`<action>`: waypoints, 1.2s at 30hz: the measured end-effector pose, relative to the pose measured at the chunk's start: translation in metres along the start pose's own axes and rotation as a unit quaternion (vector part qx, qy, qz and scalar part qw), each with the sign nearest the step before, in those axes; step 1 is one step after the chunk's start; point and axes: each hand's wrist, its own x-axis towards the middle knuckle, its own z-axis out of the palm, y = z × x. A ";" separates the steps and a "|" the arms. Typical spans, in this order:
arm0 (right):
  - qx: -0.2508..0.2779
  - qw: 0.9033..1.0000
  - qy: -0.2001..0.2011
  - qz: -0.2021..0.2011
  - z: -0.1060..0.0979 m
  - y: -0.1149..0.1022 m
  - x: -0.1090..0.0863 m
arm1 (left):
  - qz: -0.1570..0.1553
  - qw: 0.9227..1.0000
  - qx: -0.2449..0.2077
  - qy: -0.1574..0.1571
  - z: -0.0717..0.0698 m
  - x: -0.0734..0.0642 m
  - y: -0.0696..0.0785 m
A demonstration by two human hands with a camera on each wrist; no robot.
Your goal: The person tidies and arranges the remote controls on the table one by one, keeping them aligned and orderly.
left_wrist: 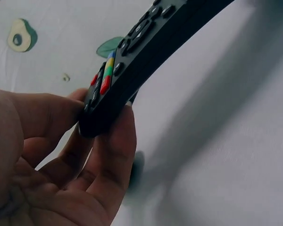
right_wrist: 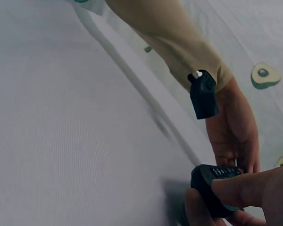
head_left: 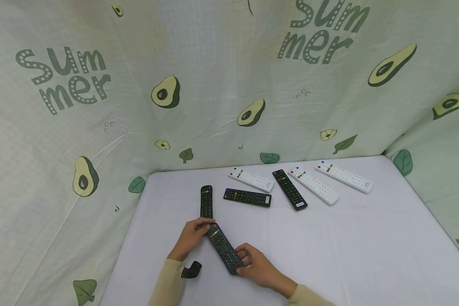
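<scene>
left hand [head_left: 191, 238] pinches the coloured-key end of the charcoal remote [head_left: 225, 250], right hand [head_left: 261, 268] grips the opposite end; hands apart, remote slanting between them, lifted over the near part of the white table [head_left: 352, 263]. holding both ends probably keeps it steady and leaves most of the keypad uncovered, face up. it's long and slim, rounded ends, small pale-marked keys, red-green-yellow-blue strip near the top, with a black remote [head_left: 206, 202] lying just beyond the left hand.
</scene>
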 end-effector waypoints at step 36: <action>0.003 1.000 -0.013 0.002 0.086 -0.022 0.058 | -0.062 0.994 0.083 0.020 -0.051 0.017 -0.027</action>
